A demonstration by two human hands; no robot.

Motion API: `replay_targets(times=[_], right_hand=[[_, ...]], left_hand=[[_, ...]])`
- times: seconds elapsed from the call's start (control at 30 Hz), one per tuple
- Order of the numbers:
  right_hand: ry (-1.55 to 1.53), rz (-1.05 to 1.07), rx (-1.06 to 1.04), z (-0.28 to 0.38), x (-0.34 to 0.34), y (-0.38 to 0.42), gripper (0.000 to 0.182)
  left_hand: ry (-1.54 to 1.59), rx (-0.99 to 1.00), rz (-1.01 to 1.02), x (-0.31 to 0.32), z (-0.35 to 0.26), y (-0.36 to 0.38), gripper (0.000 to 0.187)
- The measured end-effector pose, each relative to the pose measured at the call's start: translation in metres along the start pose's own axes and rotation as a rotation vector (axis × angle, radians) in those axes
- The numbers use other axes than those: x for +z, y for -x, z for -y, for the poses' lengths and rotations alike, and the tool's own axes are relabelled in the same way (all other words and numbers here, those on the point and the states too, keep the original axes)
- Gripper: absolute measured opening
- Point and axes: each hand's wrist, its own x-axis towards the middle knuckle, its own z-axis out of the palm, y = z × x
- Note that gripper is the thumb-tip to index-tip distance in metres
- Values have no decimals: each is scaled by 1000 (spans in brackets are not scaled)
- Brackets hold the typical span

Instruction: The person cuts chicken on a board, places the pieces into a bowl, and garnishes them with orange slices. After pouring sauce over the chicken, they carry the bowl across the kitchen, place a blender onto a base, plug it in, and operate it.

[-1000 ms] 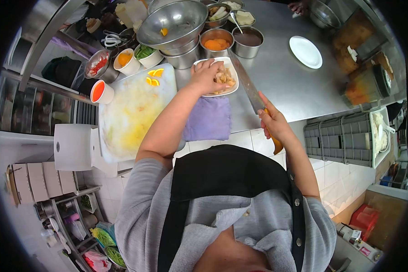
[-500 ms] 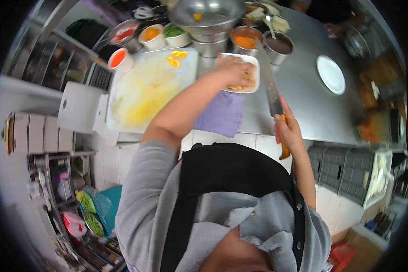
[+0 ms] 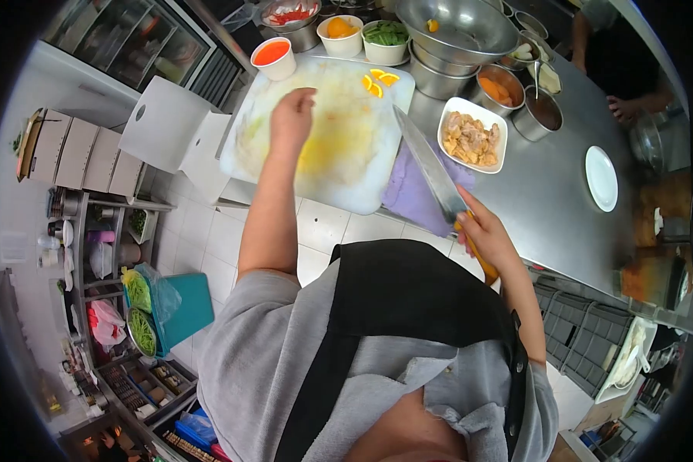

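Observation:
My right hand [image 3: 487, 235] grips the orange handle of a large knife [image 3: 430, 163], its blade pointing up and left above a folded purple cloth [image 3: 405, 189]. Over the stained white cutting board [image 3: 362, 123] hovers my left hand [image 3: 292, 119], its fingers curled together and slightly blurred; whether anything small sits in them is hidden. Several orange wedges [image 3: 389, 79] lie at the board's far right corner. To the right of the cloth, a white square dish [image 3: 503, 146] holds chopped pale-brown pieces that look like meat [image 3: 470, 137].
Along the back stand a cup of red-orange contents [image 3: 272, 54], a tub of green leaves [image 3: 386, 35], a large steel bowl [image 3: 470, 35] and steel pots [image 3: 539, 115]. A white oval plate [image 3: 600, 179] lies at right. Another person's hand [image 3: 624, 108] shows beyond.
My left hand has left the white dish and moved left over the cutting board. The knife stays in my right hand, its blade now tilted further left. The camera view has shifted.

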Motion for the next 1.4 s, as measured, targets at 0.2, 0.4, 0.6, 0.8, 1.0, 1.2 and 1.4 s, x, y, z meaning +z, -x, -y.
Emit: replay_targets(times=[0.2, 0.4, 0.6, 0.8, 1.0, 1.2, 1.4], right_hand=[[88, 35, 47, 21, 28, -65, 53], [84, 133, 63, 38, 69, -90, 52], [56, 209, 116, 40, 111, -85, 51], [7, 202, 111, 29, 132, -62, 53], [-71, 200, 71, 12, 140, -62, 54], [-44, 218, 43, 15, 137, -61, 52], [53, 218, 107, 8, 139, -77, 33]], left_hand=[[40, -6, -133, -48, 27, 22, 20], [43, -69, 2, -67, 72, 49, 20], [33, 39, 83, -69, 66, 36, 21], [143, 129, 500, -3, 8, 5, 27], [257, -309, 1165, 130, -77, 5, 36], [380, -572, 1097, 208, -85, 21, 32], [110, 6, 963, 237, -60, 32, 32]])
